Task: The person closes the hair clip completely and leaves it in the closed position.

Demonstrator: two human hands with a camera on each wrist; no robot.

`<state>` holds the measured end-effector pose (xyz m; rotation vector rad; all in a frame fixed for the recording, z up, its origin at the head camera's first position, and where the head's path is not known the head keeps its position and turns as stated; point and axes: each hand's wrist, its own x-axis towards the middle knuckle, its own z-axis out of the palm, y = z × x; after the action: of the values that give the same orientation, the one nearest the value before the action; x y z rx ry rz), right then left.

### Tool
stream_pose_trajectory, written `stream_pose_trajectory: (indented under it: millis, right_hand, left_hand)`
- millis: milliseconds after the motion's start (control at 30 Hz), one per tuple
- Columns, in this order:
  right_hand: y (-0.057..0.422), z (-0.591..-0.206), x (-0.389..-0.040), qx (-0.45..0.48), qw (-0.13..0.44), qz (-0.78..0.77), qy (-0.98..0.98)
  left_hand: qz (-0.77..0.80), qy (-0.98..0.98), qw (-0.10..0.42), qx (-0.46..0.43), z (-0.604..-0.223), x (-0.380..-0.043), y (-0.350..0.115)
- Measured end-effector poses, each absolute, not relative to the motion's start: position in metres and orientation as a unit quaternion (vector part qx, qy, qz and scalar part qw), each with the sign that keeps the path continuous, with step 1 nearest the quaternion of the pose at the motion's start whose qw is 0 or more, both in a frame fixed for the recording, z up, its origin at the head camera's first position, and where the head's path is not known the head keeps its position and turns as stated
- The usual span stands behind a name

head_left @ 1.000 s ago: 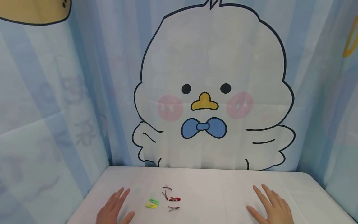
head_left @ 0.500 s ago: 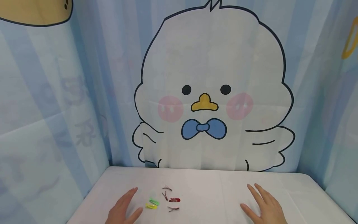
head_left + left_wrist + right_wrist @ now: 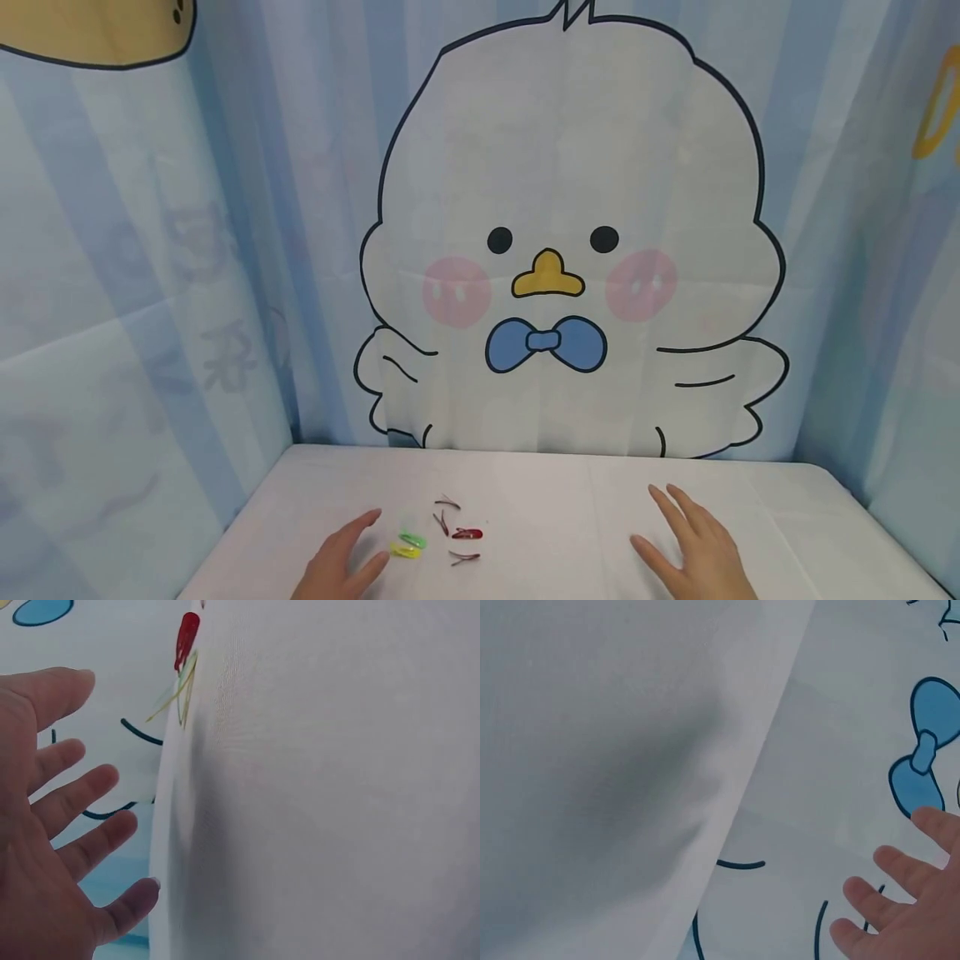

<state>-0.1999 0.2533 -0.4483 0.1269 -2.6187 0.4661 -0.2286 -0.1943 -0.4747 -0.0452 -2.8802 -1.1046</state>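
Several small hair clips lie in a loose group on the white table, left of centre in the head view. Among them are a green hair clip point(image 3: 412, 540), a yellow hair clip point(image 3: 406, 552) and a red hair clip point(image 3: 468, 534). Thin dark clips point(image 3: 465, 557) lie around the red one with their arms apart. My left hand point(image 3: 339, 560) is just left of the yellow clip, fingers extended and holding nothing. In the left wrist view its fingers are spread, with the red clip point(image 3: 188, 634) beyond them. Over the table's right part, my right hand point(image 3: 699, 550) has spread fingers and holds nothing.
The white-covered table point(image 3: 555, 508) reaches back to a curtain point(image 3: 570, 150) printed with a large white chick and a blue bow tie. Striped blue curtain panels point(image 3: 120, 333) stand along the left and right sides.
My left hand has moved right, closer to the yellow and green clips. My right hand has shifted left and slightly farther forward. The clips have stayed in place.
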Motion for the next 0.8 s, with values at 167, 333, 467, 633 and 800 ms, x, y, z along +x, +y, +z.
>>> stream_pose_trajectory:
  millis: [167,333,467,633,800]
  right_hand:
    - [0.246,-0.442,-0.202,0.034,0.2,0.179,-0.963]
    - [0.239,-0.437,-0.204,0.022,0.166,0.195,-0.966]
    - [0.235,-0.438,-0.205,0.039,0.2,0.219,-0.954]
    - [0.229,-0.441,-0.206,0.077,0.251,0.238,-0.935]
    - [0.224,-0.44,-0.208,0.079,0.248,0.238,-0.935]
  left_hand:
    - [-0.372,-0.927,0.024,-0.047,-0.478,-0.238,-0.198]
    - [-0.392,-0.919,0.01,-0.051,-0.481,-0.247,-0.198]
    - [-0.406,-0.913,0.004,-0.04,-0.483,-0.251,-0.196]
    - [-0.414,-0.91,-0.007,-0.028,-0.483,-0.254,-0.194]
    - [-0.412,-0.911,-0.017,-0.025,-0.481,-0.256,-0.192]
